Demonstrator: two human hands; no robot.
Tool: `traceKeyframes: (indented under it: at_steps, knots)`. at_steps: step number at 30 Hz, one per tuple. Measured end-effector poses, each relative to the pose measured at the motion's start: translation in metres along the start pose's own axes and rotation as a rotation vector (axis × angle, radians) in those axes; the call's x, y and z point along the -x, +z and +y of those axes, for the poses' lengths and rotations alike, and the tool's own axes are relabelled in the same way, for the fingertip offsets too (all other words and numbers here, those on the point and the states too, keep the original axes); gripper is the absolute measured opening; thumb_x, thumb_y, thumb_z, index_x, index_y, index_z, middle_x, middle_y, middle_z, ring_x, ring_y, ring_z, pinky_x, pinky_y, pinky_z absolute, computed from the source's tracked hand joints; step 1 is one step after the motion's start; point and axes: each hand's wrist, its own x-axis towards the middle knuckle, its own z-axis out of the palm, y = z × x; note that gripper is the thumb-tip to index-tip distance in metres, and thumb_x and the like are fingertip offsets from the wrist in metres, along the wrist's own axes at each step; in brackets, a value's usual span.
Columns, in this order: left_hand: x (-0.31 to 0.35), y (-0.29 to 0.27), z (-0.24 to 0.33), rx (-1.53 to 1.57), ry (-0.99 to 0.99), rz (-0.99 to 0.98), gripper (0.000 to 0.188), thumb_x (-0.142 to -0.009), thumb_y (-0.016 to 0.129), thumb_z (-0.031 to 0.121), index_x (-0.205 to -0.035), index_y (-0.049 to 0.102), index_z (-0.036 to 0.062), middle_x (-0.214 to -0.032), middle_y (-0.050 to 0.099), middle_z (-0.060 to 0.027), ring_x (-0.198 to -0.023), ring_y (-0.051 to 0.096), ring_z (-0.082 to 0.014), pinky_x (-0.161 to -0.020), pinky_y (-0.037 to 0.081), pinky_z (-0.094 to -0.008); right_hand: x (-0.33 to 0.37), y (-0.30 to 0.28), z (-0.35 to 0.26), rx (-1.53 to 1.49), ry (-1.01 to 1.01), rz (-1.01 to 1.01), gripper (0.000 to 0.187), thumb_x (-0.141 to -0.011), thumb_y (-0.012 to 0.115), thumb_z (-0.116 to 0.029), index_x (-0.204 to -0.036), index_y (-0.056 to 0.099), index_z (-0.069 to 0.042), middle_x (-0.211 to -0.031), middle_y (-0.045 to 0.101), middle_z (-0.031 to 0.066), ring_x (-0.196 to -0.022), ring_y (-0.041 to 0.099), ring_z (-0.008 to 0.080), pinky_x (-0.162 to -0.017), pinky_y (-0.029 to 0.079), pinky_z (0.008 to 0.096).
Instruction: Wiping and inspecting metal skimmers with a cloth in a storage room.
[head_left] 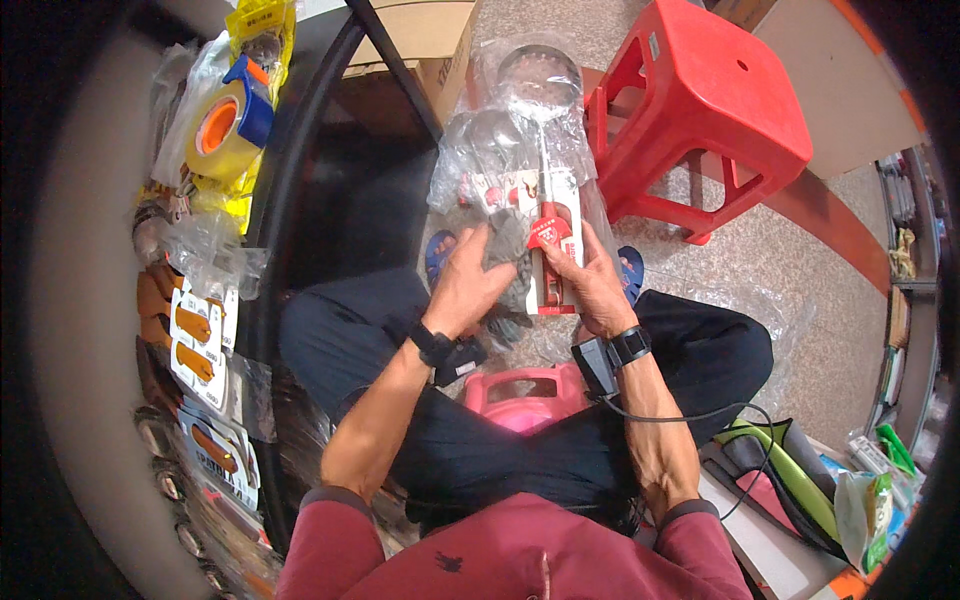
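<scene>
The left hand (468, 282) clamps a grey bundle (511, 245); the right hand (598, 285), apart from it, clamps a red-and-white package (549, 236). Both items sit between the hands. A red stool (722, 90) stands beyond the right.

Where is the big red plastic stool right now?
In the head view, the big red plastic stool stands on the speckled floor at upper right, beyond the right hand and just right of the clear plastic packaging.

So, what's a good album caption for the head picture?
Left hand and right hand touching plastic-wrapped goods near a red stool.
</scene>
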Motion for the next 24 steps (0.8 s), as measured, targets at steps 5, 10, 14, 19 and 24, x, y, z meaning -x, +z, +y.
traceKeyframes:
  at_steps: [5,10,14,19,24]
  knots:
    - [0.015,0.001,0.01,-0.241,0.086,0.016,0.05,-0.079,0.066,0.013,-0.124,0.053,-0.0038,-0.113,0.059,-0.0209,-0.108,0.06,-0.0334,-0.092,0.047,-0.0366,0.0,-0.001,0.007,0.035,-0.007,0.021,0.061,-0.092,0.071,-0.015,-0.144,0.041,-0.007,-0.124,0.061,0.0046,-0.106,0.058,0.0104,-0.09,0.049,0.0275]
    - [0.0,-0.016,-0.018,-0.006,-0.008,0.283,0.049,-0.078,0.065,0.01,-0.123,0.052,-0.0034,-0.109,0.062,-0.0184,-0.102,0.061,-0.0285,-0.092,0.047,-0.0359,-0.004,-0.006,0.005,-0.019,-0.014,0.023,0.048,-0.093,0.069,-0.015,-0.136,0.047,-0.007,-0.119,0.062,0.0041,-0.1,0.058,0.0083,-0.086,0.049,0.0256]
    - [0.008,-0.028,0.015,-0.146,0.111,0.028,0.055,-0.071,0.067,0.008,-0.124,0.057,-0.0019,-0.112,0.06,-0.0175,-0.106,0.061,-0.0323,-0.091,0.048,-0.035,0.0,-0.014,0.007,-0.004,-0.014,0.059,0.048,-0.094,0.068,-0.016,-0.135,0.047,-0.006,-0.118,0.062,0.0039,-0.098,0.058,0.0082,-0.084,0.05,0.0258]
    - [0.018,-0.002,0.022,-0.349,0.202,-0.103,0.057,-0.069,0.068,0.01,-0.126,0.06,0.0062,-0.112,0.057,-0.0139,-0.106,0.057,-0.0349,-0.09,0.047,-0.0422,0.0,-0.009,0.014,-0.056,0.113,0.043,0.048,-0.093,0.068,-0.015,-0.136,0.047,-0.006,-0.117,0.062,0.0038,-0.097,0.059,0.0084,-0.082,0.05,0.0251]
    - [0.015,0.001,0.025,-0.559,0.255,-0.098,0.058,-0.068,0.07,0.012,-0.124,0.06,0.0094,-0.114,0.053,-0.0128,-0.105,0.054,-0.0331,-0.09,0.042,-0.0454,-0.003,-0.006,0.008,0.034,-0.049,0.032,0.048,-0.093,0.068,-0.012,-0.136,0.048,-0.006,-0.113,0.064,0.0028,-0.094,0.06,0.0083,-0.081,0.05,0.025]
